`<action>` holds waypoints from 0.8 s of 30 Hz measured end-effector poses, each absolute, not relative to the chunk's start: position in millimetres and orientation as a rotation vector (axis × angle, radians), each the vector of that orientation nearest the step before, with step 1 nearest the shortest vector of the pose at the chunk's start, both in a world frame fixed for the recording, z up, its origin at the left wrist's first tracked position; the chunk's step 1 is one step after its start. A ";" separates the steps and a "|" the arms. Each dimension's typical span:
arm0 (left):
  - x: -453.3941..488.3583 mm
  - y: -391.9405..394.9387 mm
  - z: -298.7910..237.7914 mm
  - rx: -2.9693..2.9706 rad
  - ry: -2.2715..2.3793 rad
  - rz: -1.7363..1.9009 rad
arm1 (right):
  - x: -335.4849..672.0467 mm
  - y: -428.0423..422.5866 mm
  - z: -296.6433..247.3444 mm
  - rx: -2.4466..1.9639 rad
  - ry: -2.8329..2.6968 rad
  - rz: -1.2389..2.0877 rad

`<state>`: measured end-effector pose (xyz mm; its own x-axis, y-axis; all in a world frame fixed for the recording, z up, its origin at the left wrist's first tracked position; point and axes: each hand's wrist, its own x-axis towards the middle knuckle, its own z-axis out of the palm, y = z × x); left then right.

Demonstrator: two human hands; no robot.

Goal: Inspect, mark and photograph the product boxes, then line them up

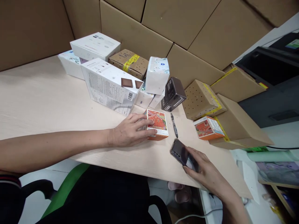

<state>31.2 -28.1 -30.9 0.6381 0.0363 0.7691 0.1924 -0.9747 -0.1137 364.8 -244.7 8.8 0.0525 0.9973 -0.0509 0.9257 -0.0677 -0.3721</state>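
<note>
My left hand [132, 130] lies palm down against a small orange-edged box with a red picture on top [157, 121]. Its fingers are stretched out and apart over the box's left part; the thumb is hard to make out. In my right hand [205, 168] is a dark smartphone [181, 152], gripped along its sides with the camera lenses facing up, near the table's front edge. Between box and phone lies a pen [174, 125]. A second orange box with a similar picture [206, 128] sits farther right, beside an open cardboard box [235, 121].
Behind my left hand stand a large white printed box [109, 84], another white box [94, 45] and a taped brown box [128, 63]. White tissue packs [157, 74], a dark box [173, 93] and a perforated carton [201, 99] are nearby. Large cardboard panels [137, 34] line the table's back.
</note>
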 end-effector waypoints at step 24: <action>20.9 -29.8 -30.2 -3.115 0.268 -1.260 | 244.4 -138.0 53.4 -2.144 -1.879 0.195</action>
<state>20.9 -29.8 -30.2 0.7118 -0.0600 0.6998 -0.2302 -0.9612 0.1518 244.4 -138.0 53.4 0.1436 0.9861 0.0841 0.9477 -0.1126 -0.2986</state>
